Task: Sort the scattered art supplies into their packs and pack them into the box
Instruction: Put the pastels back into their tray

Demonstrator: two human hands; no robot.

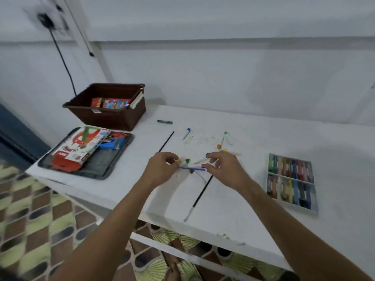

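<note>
Both forearms fill the bottom of the shot, reaching up to the pile of loose markers. Left hand (160, 169) has its fingers curled in, and a few capped markers (185, 161) seem to be pinched at the tips, though it's too blurry to count them. Right hand (223, 167) is curled the same way, with what looks like a blue pen (192, 168) pinched at its end, so the pen is bridged between the two sets of fingertips.

So the gathering step looks to be what's in hand: loose markers being bunched together before they go into a pack. Next move is probably getting that bunch squared up and carried over to the packs (81, 147) on the tray (113, 171), well off beyond the left fingers. Care would be needed so nothing slips out of the pinch.

Plenty is left over, by the look of it. More markers (226, 138) are scattered just past the right fingertips, another one (187, 133) beyond the gap between the hands, and a green crayon (164, 122) further out. One brush (199, 196) is lying just below the right fingers, another thin black stick (166, 144) just above the left ones. Pastel tray (291, 181) sits well out to the right of the right hand, uncovered. Brown box (109, 107) is at the far left corner, with a pack already seen inside.
</note>
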